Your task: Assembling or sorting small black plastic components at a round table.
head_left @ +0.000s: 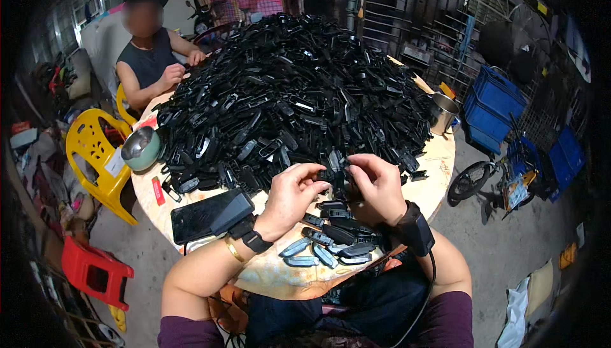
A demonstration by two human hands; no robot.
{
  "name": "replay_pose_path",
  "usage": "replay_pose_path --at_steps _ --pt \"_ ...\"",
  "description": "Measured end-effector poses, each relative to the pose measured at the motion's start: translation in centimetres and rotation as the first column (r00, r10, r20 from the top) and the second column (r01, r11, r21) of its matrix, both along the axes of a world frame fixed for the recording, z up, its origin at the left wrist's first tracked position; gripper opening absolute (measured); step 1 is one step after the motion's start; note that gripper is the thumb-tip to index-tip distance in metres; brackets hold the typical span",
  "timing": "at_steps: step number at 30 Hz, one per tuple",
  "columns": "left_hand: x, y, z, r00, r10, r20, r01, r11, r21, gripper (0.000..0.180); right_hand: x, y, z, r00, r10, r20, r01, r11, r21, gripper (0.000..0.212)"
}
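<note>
A tall heap of black plastic pieces (299, 87), long and narrow with some glossy faces, covers most of a round table. At its near edge my left hand (296, 196) is closed in a pinch on a small black plastic piece (324, 175). Just to the right, my right hand (380, 187) is also pinched, its fingertips on a dark plastic piece that blends into the heap behind. The two hands are a short gap apart. Below them lies a smaller group of similar pieces (338, 233), several with grey-blue faces up.
A black phone-like device (207, 217) lies left of my left forearm. A green bowl (141, 147) and a metal cup (443, 112) stand at the table's (153, 214) sides. Across, a person (149, 62) sits handling pieces. Yellow chair (95, 157), red stool (95, 271) and blue crates (493, 109) surround it.
</note>
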State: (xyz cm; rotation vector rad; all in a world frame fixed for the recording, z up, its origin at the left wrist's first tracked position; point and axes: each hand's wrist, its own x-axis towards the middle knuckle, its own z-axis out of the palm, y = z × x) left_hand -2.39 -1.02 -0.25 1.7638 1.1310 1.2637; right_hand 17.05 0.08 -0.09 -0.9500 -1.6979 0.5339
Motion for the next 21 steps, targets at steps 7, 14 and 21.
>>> replay_pose_path --at_steps 7,14,21 --pt "0.0 -0.2 -0.1 0.997 -0.045 0.063 0.041 0.997 0.06 0.029 -0.9 -1.1 0.8 0.989 0.111 0.098 -0.112 0.994 0.001 0.015" --pt "0.1 -0.3 -0.1 0.951 -0.116 0.288 0.175 0.966 -0.19 0.034 -1.6 -1.6 0.6 0.972 -0.043 0.231 -0.024 0.96 0.279 0.018" --pt "-0.1 0.3 -0.5 0.935 -0.14 0.325 0.179 0.979 -0.094 0.03 -1.4 -1.5 1.3 0.963 0.048 0.265 -0.049 0.999 -0.004 0.031"
